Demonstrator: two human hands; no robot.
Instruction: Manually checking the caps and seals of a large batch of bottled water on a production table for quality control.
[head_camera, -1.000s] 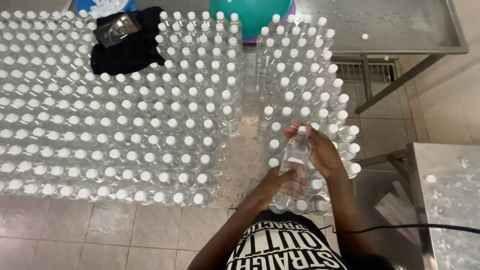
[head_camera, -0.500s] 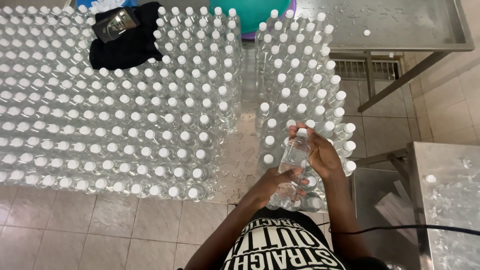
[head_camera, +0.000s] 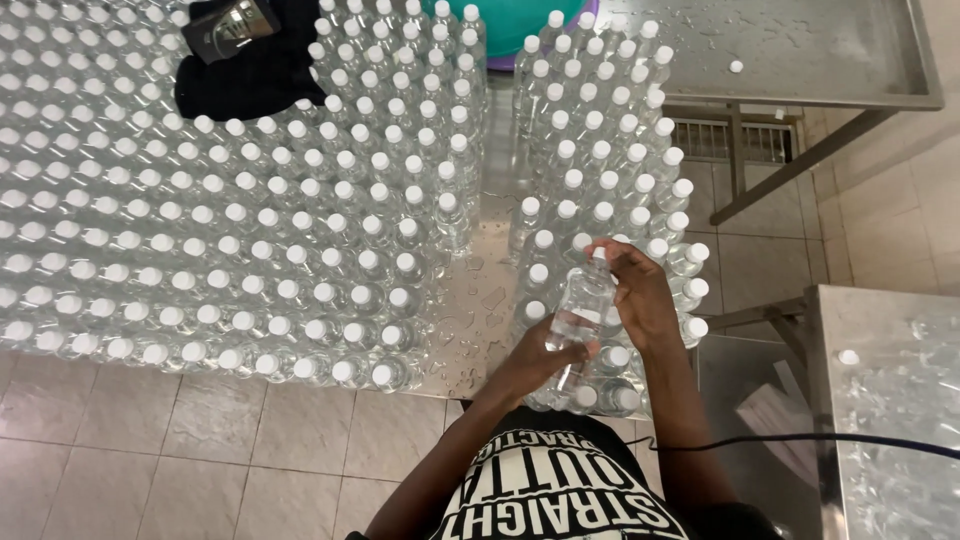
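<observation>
Item: one clear plastic bottle with a white cap (head_camera: 583, 300) — I am holding it tilted above the near end of the smaller block of capped clear bottles (head_camera: 600, 190). My left hand (head_camera: 540, 355) is wrapping closed around the bottle's lower body; my right hand (head_camera: 640, 295) is curling its fingertips (head_camera: 606, 250) over the cap end, pinching it.

Surroundings: the wet steel table (head_camera: 480, 300) is carrying both blocks, a bare wet lane running between them. The larger field of capped clear bottles (head_camera: 220, 220) is filling the left side — a black cloth (head_camera: 250, 70) is lying on top of it at the far end, with a dark flat device (head_camera: 232, 25) resting on the cloth. A teal round basin (head_camera: 505, 15) is sitting beyond.
</observation>
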